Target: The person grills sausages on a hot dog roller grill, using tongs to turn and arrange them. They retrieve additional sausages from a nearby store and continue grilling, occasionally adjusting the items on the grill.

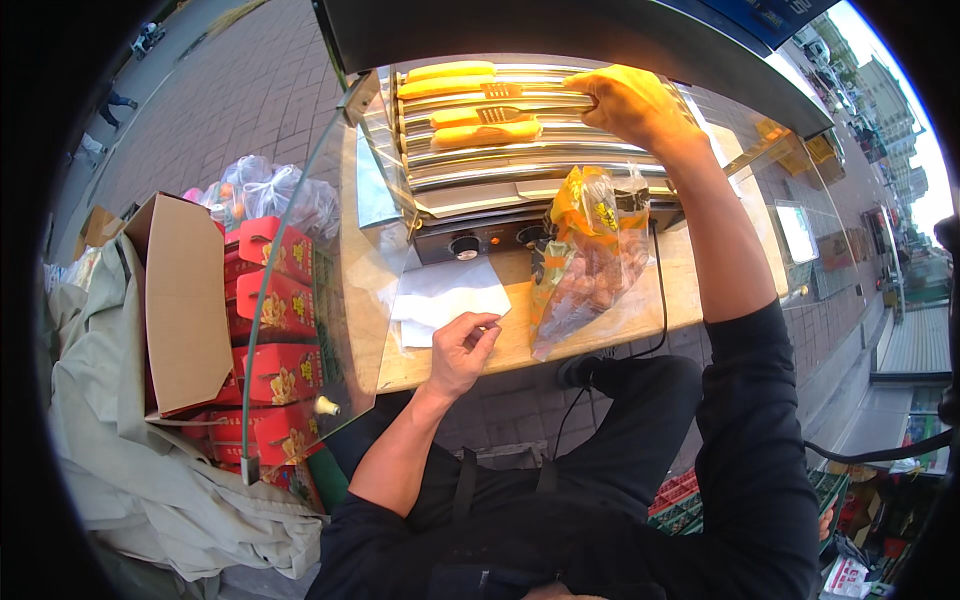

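My right hand (634, 105) is closed on the handles of metal food tongs (570, 111) over a roller grill (480, 165). The two slotted ends of the tongs lie over the sausages; whether they grip one, I cannot tell. Several sausages (486, 135) rest on the metal rollers at the left part of the grill. My left hand (461, 352) is half curled near the front edge of the wooden table, thumb and forefinger close together, with no held thing visible. White paper sheets (450, 300) lie just beyond it. A clear plastic bag of sausages (592, 277) leans against the grill's front.
Glass panels (330, 247) flank the grill, and a dark hood (555, 37) overhangs it. Red boxes (277, 300) and an open cardboard box (187, 300) stand at the left beside a grey cloth (135, 480). A black cable (663, 300) hangs past the table's front edge.
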Tool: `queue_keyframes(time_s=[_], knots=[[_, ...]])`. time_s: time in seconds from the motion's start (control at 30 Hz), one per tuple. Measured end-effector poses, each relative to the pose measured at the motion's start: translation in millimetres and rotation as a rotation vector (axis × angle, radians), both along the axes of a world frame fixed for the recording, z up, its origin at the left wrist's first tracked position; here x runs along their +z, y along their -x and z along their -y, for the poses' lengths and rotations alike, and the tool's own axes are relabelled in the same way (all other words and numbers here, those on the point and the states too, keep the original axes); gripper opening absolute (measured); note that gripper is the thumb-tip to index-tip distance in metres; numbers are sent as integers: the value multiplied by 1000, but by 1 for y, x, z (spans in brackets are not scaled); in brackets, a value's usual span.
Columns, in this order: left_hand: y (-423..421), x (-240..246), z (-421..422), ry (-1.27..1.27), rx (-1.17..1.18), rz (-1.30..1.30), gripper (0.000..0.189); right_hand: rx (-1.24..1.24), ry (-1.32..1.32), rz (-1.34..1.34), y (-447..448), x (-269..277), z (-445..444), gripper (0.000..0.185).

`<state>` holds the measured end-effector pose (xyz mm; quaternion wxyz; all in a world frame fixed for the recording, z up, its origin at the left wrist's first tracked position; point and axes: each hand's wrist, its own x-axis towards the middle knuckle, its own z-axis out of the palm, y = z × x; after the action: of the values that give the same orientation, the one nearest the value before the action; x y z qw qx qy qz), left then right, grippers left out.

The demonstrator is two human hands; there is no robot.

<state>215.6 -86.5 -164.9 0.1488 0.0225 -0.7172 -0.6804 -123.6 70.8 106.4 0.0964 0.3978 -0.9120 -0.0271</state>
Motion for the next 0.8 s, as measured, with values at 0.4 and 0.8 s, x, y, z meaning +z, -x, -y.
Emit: queue_keyframes(time_s=[0.4,0.8], knots=[[0,-2,-1,5,7,-1,17,-1,113,-136,13,-15,7,46],[0,-1,-3,-16,-2,-4,18,115,8,43,-16,12,-13,45]])
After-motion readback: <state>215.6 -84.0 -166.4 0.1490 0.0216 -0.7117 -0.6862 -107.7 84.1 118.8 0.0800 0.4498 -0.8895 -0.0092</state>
